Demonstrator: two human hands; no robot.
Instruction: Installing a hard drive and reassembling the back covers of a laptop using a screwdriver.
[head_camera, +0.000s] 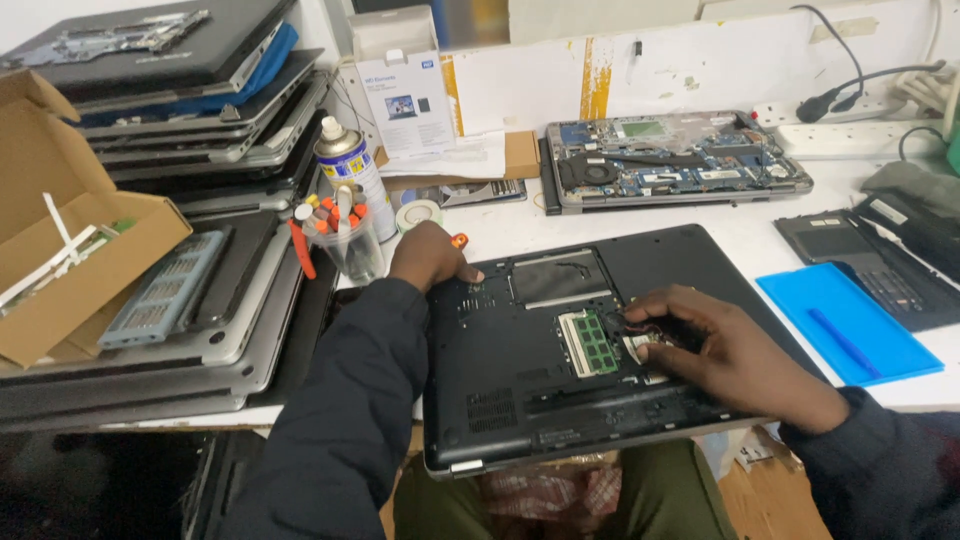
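Observation:
A black laptop (510, 390) lies upside down in front of me, its bottom cover off over the memory bay. A green memory module (592, 343) sits in its slot in that bay. My right hand (725, 350) rests over the bay just right of the module, fingertips on small parts and wires there. My left hand (428, 257) is curled on the laptop's far left corner, holding it steady, with an orange-tipped object (459, 240) by the knuckles.
A stack of laptops (200, 150) and an open cardboard box (70, 250) stand at left. A spray can (352, 170) and a cup of tools (345, 240) are behind my left hand. An opened laptop (670, 160), a blue mat (845, 320) and a power strip (850, 135) lie to the right.

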